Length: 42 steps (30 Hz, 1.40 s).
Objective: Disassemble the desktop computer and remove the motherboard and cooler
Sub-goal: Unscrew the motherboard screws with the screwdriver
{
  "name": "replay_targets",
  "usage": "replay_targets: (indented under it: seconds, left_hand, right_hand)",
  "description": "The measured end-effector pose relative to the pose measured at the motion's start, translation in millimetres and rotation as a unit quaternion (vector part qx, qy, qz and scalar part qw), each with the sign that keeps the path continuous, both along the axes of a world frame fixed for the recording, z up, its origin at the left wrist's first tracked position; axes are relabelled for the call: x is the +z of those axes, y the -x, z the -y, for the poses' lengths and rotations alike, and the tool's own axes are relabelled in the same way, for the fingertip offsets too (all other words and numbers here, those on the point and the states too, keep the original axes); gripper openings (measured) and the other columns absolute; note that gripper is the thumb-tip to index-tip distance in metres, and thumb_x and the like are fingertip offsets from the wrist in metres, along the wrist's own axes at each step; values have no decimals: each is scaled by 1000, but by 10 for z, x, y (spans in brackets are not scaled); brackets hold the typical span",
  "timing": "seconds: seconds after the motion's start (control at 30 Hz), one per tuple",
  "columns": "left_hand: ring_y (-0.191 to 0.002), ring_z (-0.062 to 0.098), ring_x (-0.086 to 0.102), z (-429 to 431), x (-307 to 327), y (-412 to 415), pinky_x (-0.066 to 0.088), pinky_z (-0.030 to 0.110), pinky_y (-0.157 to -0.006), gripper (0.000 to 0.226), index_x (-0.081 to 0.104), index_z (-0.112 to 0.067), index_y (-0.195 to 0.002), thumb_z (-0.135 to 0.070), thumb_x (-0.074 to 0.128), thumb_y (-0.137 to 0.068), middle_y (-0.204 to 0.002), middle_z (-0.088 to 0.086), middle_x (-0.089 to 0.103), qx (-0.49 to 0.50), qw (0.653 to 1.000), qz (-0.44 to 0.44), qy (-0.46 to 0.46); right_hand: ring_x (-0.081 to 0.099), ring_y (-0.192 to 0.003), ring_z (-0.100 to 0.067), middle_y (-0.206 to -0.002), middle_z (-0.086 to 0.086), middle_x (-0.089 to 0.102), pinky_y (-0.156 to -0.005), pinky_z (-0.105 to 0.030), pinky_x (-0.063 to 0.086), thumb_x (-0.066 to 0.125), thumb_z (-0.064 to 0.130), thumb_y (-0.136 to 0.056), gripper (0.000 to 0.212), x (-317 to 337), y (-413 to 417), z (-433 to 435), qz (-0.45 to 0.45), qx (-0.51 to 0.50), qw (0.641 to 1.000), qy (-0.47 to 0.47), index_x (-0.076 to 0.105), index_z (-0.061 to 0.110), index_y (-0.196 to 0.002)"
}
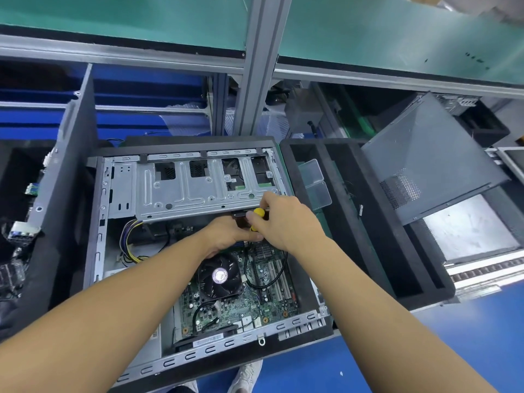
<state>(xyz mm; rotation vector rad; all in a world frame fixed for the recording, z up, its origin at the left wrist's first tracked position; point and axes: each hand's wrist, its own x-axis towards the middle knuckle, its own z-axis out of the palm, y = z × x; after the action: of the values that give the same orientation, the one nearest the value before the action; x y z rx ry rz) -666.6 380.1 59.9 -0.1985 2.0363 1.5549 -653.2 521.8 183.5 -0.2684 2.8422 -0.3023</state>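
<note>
Probable drive-cable step: right hand (280,222) grasps screwdriver (258,213); left hand (229,234) at connector (239,219), grip indeterminate. Next: unplug it, clearing motherboard (241,303).

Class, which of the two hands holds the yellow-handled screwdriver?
The right hand, its fingers curled round the yellow-handled screwdriver; the left hand beside it reaches into the computer case and holds no screwdriver.
</note>
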Motion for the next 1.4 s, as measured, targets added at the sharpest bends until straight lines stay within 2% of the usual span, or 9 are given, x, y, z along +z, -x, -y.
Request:
replay_targets:
  seconds: [0.13, 0.3, 0.5, 0.63, 0.87, 0.97, 1.17, 1.27, 1.4]
  left_hand:
    - [-46, -12, 51, -20, 43, 0, 33, 4, -45, 36, 68, -38, -46, -22, 86, -74, -46, -24, 55, -38, 999, -4, -28]
    - [-84, -5, 64, 27, 32, -1, 40, 15, -80, 18, 78, -37, -81, -20, 83, -78, -89, -19, 75, -26, 998, -8, -56]
    - [-52, -12, 55, 11, 15, 1, 38, 5, -52, 26, 72, -40, -57, -23, 82, -75, -57, -21, 65, -45, 998, -32, -21]
    - [-69, 1, 62, 2, -28, 2, 45, 17, -72, 27, 74, -14, -86, -28, 88, -68, -78, -8, 72, -39, 999, -21, -23]
    - [-101, -2, 63, 32, -13, -1, 36, 17, -90, 26, 78, -32, -97, -20, 85, -76, -101, -12, 76, -16, 995, 36, -89]
    - [-93, 1, 66, 20, -8, -6, 41, 16, -87, 19, 79, -36, -85, -21, 84, -74, -93, -14, 76, -19, 997, 18, -71]
    - [-46, -15, 52, 0, -30, 17, 33, 3, -44, 34, 69, -41, -47, -25, 85, -72, -47, -24, 57, -33, 999, -4, -17]
    - [-56, -15, 56, 28, -34, 25, 39, 11, -66, 32, 72, -43, -54, -21, 84, -76, -57, -24, 64, -45, 998, 19, -49]
    - [-108, 8, 63, 27, -34, 12, 38, 26, -99, 21, 80, -33, -89, -18, 84, -76, -102, -10, 76, -16, 996, 27, -84]
  right_hand:
    - [53, -81, -28, -105, -11, 63, -65, -31, 38, 53, 37, -100, 26, -55, -2, 36, -28, 9, 1000, -11, 55, 12, -109]
    - [54, -102, -26, -117, -7, 49, -76, -28, 41, 61, 10, -93, 25, -38, 45, -33, 13, 71, 997, 10, 61, 17, -117]
    - [55, -106, -28, -117, -8, 53, -75, -31, 41, 56, 32, -98, 26, -35, 7, -23, -3, 24, 999, 43, 55, 13, -116]
    - [62, -97, -35, -111, -15, 63, -66, -33, 38, 49, 44, -102, 37, -51, 11, 24, -3, -9, 999, -39, 53, 8, -112]
    - [57, -102, -27, -123, -10, 49, -77, -29, 42, 61, 7, -93, 28, -5, 65, 24, 40, 57, 998, -4, 57, 15, -120]
    - [55, -105, -27, -123, -9, 48, -78, -27, 40, 61, 11, -95, 25, -2, 56, 3, 47, 45, 997, 30, 59, 17, -119]
    - [61, -99, -33, -113, -14, 60, -72, -33, 44, 52, 41, -101, 35, -46, 5, 34, 18, -21, 1000, 7, 53, 9, -115]
    - [60, -102, -31, -116, -13, 57, -77, -33, 46, 52, 26, -101, 23, -47, 22, 56, 23, 7, 1000, 17, 55, 10, -117]
    - [57, -102, -27, -124, -10, 46, -83, -31, 48, 55, 5, -95, 28, -36, 58, 27, 41, 42, 998, 22, 60, 17, -119]
